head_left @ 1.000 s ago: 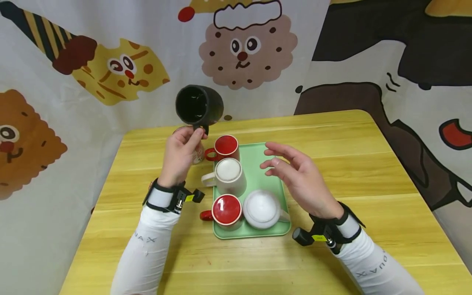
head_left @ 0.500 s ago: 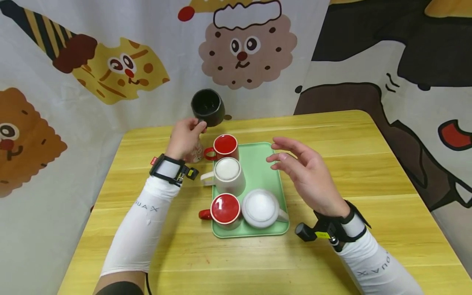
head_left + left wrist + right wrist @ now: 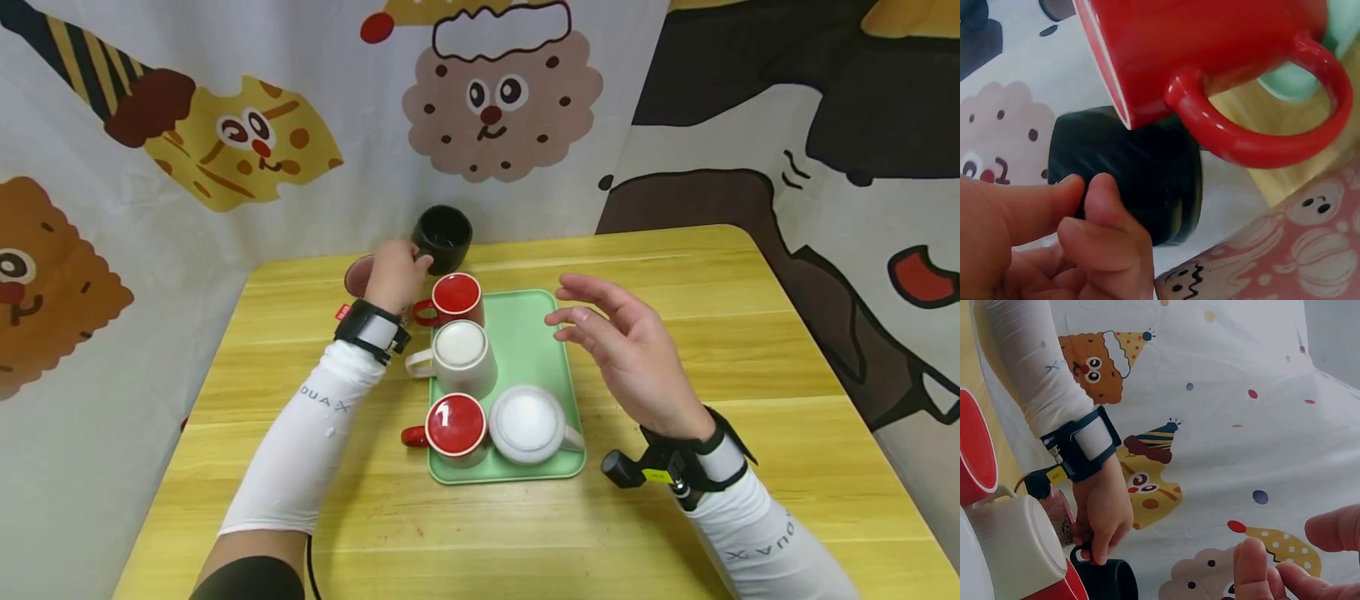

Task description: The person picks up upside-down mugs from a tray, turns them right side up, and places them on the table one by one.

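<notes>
My left hand pinches the handle of a black mug behind the far end of the green tray. The mug's opening faces up and toward me. In the left wrist view, thumb and fingertips meet at the black mug, partly behind a red mug. A pink mug with ghost and pumpkin drawings stands beside my left hand, mostly hidden by it in the head view. My right hand hovers by the tray's right edge, fingers spread loosely, holding nothing.
Along the tray's left side stand a far red mug, an upside-down white mug and a near red mug, handles pointing left. Another upside-down white mug sits at the near right. A printed curtain hangs behind the table.
My left hand has carried the black mug down and to the right, from high over the pink mug to behind the far red mug. My right hand has shifted slightly right.
</notes>
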`<state>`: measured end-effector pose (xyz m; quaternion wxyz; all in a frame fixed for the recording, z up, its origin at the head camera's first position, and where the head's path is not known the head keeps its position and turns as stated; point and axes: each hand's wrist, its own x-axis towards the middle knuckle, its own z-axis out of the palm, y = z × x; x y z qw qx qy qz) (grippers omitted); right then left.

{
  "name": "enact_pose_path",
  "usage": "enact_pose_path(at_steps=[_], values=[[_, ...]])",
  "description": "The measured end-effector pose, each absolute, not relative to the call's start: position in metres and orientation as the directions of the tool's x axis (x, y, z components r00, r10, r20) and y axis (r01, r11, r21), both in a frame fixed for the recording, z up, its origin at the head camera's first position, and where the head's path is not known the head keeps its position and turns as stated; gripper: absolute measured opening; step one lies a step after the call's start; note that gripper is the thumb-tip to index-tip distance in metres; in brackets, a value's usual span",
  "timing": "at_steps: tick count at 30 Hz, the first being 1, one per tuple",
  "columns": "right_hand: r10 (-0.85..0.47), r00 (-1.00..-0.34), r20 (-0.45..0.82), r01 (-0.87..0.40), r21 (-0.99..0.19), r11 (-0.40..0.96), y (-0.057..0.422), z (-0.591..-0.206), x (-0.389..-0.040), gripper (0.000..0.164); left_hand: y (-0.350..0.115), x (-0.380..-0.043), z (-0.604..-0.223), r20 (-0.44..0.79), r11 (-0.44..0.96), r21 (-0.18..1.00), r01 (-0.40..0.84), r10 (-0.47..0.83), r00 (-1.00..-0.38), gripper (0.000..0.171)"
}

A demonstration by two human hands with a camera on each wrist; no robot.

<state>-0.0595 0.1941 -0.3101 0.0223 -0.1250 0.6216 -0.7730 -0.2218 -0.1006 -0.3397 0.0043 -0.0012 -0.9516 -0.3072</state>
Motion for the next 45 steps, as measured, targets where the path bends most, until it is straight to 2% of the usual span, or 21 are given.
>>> enact_pose_path(at_steps=[13,20,27,35,40,45], values=[[-0.179,-0.967,0.182,-0.137,-0.962,-0.236,0.196,-0.310,-0.059,0.039,-0.084,-0.239,-0.355,-0.036,0.900,0.435,0.017,0.037,-0.999,0.034],[-0.179,-0.967,0.181,-0.137,-0.963,-0.231,0.196,-0.310,-0.059,0.039,-0.084,-0.240,-0.359,-0.072,0.908,0.419,-0.015,0.016,-0.997,0.035],[-0.176,-0.968,0.181,-0.139,-0.964,-0.227,0.195,-0.310,-0.059,0.039,-0.083,-0.238,-0.360,-0.104,0.924,0.381,0.026,0.071,-0.992,0.031],[-0.178,-0.968,0.179,-0.137,-0.964,-0.228,0.195,-0.311,-0.059,0.038,-0.083,-0.238,-0.361,-0.142,0.948,0.316,0.022,0.070,-0.987,0.021],[-0.178,-0.968,0.179,-0.137,-0.965,-0.224,0.194,-0.312,-0.059,0.039,-0.082,-0.238,-0.363,-0.114,0.967,0.249,0.044,0.074,-0.991,0.024],[-0.182,-0.966,0.182,-0.141,-0.966,-0.217,0.193,-0.313,-0.059,0.039,-0.081,-0.234,-0.363,-0.075,0.970,0.240,0.039,0.059,-0.995,0.027]])
